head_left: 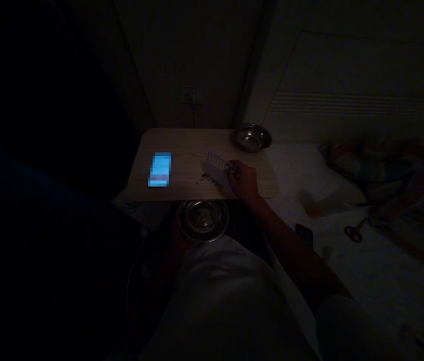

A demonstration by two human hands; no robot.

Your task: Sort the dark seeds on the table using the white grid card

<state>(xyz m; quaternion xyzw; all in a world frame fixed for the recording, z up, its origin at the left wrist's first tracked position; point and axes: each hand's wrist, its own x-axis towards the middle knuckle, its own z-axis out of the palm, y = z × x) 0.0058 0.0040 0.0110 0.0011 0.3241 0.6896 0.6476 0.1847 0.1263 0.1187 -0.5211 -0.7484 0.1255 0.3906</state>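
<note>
My right hand is closed on the near end of a pale slotted plastic piece, whose exact kind the dark hides. Its lower edge stands on the small wooden table. Against that edge lie small dark bits, scattered toward the table's front. Just below the front edge, my left hand grips the left side of a shallow metal bowl. More dark bits show in the bowl's bottom, and most of the left fingers are hidden under it.
A lit phone lies on the table's left part. At the back right corner sits another metal bowl. A wall socket with a cable is behind. To the right, a white surface carries scissors, a dark phone and blurred items.
</note>
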